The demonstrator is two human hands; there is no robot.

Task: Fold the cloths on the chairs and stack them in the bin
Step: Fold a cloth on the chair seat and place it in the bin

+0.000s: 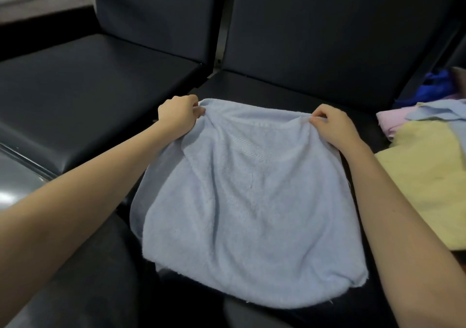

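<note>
**While both hands pinch its far edge, pale blue towel cloth lies on the middle chair seat**

Where the two chairs meet, the pale blue terry cloth [247, 201] is spread over the black padded seat of the right-hand chair [277, 87]. Its near edge hangs toward the camera over the seat front. The left hand [180, 111] grips the far left corner, fingers curled with the cloth bunched between thumb and fingers. The right hand [332, 125] pinches the far right corner between thumb and fingertips, knuckles up. The far edge is pulled fairly taut between the two hands and is a little raised, with creases running down from each grip. A second layer of the same cloth shows along the left side under the top one, so it looks doubled. Cannot tell how neatly the edges line up.

The black padded seat of the left-hand chair [88, 87] sits just beside it, with a narrow gap between the two. The dark backrest [327, 37] stands behind the cloth. To the right, a pile of loose cloths lies on the same row:
- a pale yellow cloth [428, 176], nearest, just beside the right forearm
- a pink cloth [396, 120] behind it
- a light blue cloth [438, 111] draped over both
- a deep blue crumpled cloth [436, 86] farthest back, against the backrest

All four are unfolded.
</note>
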